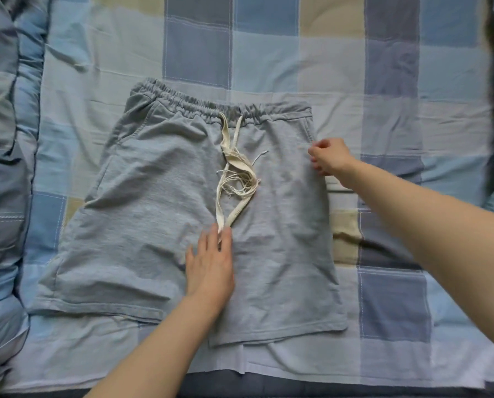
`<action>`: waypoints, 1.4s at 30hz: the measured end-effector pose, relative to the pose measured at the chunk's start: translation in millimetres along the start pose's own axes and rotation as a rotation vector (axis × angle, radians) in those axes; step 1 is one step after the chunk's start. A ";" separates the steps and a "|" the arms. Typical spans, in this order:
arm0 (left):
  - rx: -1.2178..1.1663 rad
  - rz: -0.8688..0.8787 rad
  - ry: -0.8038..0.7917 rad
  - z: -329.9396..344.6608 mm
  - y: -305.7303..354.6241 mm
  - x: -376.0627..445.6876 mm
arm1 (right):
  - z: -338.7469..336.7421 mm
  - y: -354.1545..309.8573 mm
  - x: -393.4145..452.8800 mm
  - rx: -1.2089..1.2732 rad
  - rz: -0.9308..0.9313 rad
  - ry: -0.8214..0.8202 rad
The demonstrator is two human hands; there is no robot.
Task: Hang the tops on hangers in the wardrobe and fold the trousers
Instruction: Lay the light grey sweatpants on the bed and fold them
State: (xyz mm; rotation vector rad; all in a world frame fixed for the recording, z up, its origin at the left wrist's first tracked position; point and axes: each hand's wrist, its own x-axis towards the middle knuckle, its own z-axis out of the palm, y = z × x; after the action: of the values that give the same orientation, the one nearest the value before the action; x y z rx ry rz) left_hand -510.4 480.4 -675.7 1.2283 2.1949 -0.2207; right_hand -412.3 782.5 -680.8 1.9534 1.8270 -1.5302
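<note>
- Far left: rumpled duvet banked along the bed's left edge; a raised border, no room to slide cloth that way.
- Shorts lie flat on the checked sheet, waistband away from the person, hems toward them; left leg spread wider than the right, its hem creased.
- Left hand pressed flat at the crotch seam, fingers straight and released — an anchor on the centre line; fingertips just touch the drawstring's end.
- Drawstring lies tangled down the middle; judgement: tuck it inside before folding, or it will bulk the crease.
- Right hand pinches the shorts' right side seam just below the pocket, fingers curled on the cloth.
- Step in hand, as I read it: fold right half over left along the centre; lift the seam low, carry it across, match the side seams, keep the left palm down until the cloth lands — then smooth outward.
- Right of the shorts: open sheet, flat, good for setting the folded piece; near edge of the bed runs close below the hems, so fold away from it.
</note>
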 end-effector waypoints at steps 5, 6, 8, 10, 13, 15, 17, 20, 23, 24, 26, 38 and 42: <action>0.089 0.243 0.026 10.8 88.7 17.6 | -32.9 15.2 23.0 -0.079 0.119 -0.062; 0.090 0.351 0.024 13.8 108.6 21.6 | -31.9 15.8 25.6 -0.043 0.115 -0.086; 0.073 0.527 -0.078 19.2 140.6 28.9 | -24.5 17.4 29.4 -0.008 0.090 -0.121; 0.142 0.613 -0.159 28.3 165.9 33.9 | -16.8 20.2 33.7 -0.023 0.066 -0.104; 0.210 0.536 -0.273 36.5 187.1 38.9 | -6.6 17.8 39.4 0.012 0.028 -0.094; 0.152 0.503 -0.277 43.7 189.0 40.2 | 2.3 16.0 42.7 0.047 0.008 -0.164; 0.054 0.504 -0.223 47.0 183.3 36.9 | 7.3 15.3 43.4 0.042 0.003 -0.196; -0.152 0.427 -0.232 41.7 161.2 30.1 | 9.2 10.4 43.1 0.086 0.019 -0.130; -0.466 0.335 -0.259 26.3 128.1 23.0 | 11.3 1.6 36.5 0.161 0.009 -0.081; -0.565 0.303 -0.254 20.0 112.3 19.7 | 14.6 -4.4 32.1 0.198 -0.006 -0.059; -0.745 0.234 -0.281 8.6 77.2 12.2 | 23.1 -17.0 24.0 0.265 -0.023 -0.026; -0.880 -0.104 -0.169 -41.3 -183.3 -16.5 | 136.7 -149.4 -25.4 0.255 -0.160 -0.063; -0.775 -0.186 -0.111 -32.5 -252.4 -23.1 | 191.3 -184.9 -32.7 0.210 -0.194 -0.089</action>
State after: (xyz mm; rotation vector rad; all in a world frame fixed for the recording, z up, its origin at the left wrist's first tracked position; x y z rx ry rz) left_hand -721.9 337.0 -672.4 0.5644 1.9885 0.4452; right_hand -663.8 693.8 -654.0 1.7965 1.9383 -1.9047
